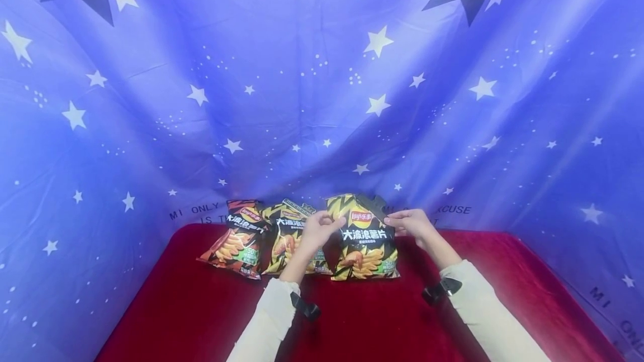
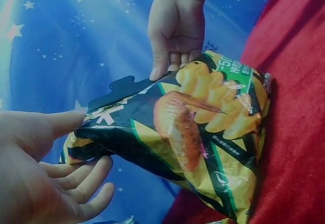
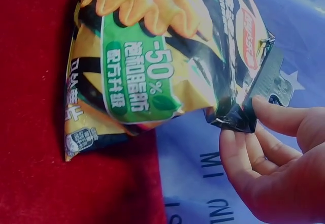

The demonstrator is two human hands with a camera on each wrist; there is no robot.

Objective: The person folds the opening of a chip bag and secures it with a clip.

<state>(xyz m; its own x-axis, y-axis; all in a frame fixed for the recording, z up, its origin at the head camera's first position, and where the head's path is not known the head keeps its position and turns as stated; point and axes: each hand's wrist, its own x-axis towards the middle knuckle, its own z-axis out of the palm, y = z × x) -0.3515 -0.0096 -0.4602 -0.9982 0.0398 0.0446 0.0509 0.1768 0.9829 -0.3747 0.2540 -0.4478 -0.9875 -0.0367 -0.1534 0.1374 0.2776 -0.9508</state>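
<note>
In the head view, a yellow and black chip bag (image 1: 366, 258) stands with its lower edge at the red cloth. My left hand (image 1: 322, 229) pinches its upper left corner between thumb and fingers, as the left wrist view also shows. At the opposite top corner my right hand (image 1: 413, 225) grips the bag, thumb against the end of a dark bag clip (image 3: 271, 74). That clip lies along the bag's folded top edge (image 2: 124, 93). Whether it is fully closed, I cannot tell.
Left of the held bag lies a second yellow and black chip bag (image 1: 287, 247) with a grey-green clip (image 1: 298, 207) at its top. A red and black chip bag (image 1: 233, 247) lies farther left. Blue star-printed fabric (image 1: 302, 99) hangs behind the red-covered table (image 1: 372, 323).
</note>
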